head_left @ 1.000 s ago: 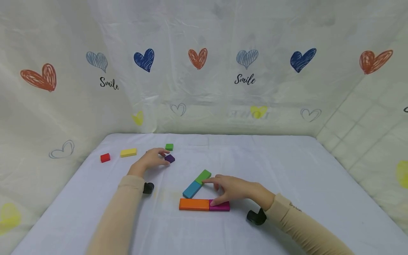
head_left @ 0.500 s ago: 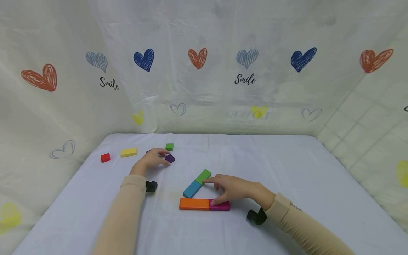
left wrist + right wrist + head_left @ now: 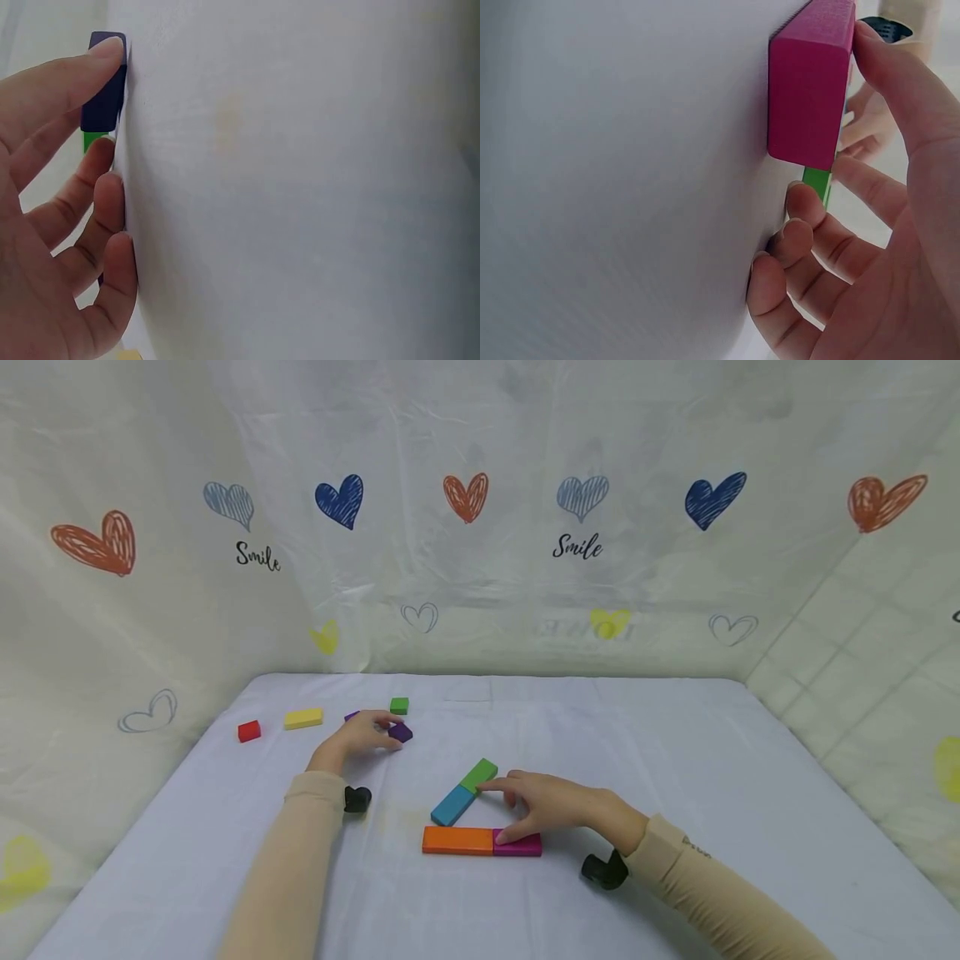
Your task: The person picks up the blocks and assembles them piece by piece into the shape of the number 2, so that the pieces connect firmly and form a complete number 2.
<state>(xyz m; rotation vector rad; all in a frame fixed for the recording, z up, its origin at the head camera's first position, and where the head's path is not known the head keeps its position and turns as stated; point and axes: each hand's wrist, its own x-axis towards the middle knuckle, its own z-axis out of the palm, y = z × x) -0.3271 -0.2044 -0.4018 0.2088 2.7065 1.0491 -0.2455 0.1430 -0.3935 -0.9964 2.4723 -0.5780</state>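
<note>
In the head view my left hand [image 3: 356,739] is at a dark purple block [image 3: 401,732], thumb on its near side and forefinger at its far side, pinching it at table level. The left wrist view shows the thumb lying against this dark block [image 3: 103,97]. My right hand [image 3: 555,800] rests on the table, its thumb touching the magenta block [image 3: 525,846] and its forefinger reaching the light green block [image 3: 480,772]. An orange block [image 3: 457,841] lies end to end with the magenta one. A blue block [image 3: 453,806] meets the light green one in a slanting line.
At the back left lie a red block [image 3: 249,731], a yellow block [image 3: 303,719] and a small green block [image 3: 399,706]. Another purple block [image 3: 351,716] is mostly hidden behind the left hand. A white cloth covers the table [image 3: 637,735]; a patterned curtain [image 3: 480,577] hangs behind.
The left forearm has shifted slightly to the right, while its fingers stay at the purple block. That block has turned a little at most. The right hand and its blocks keep their places.
</note>
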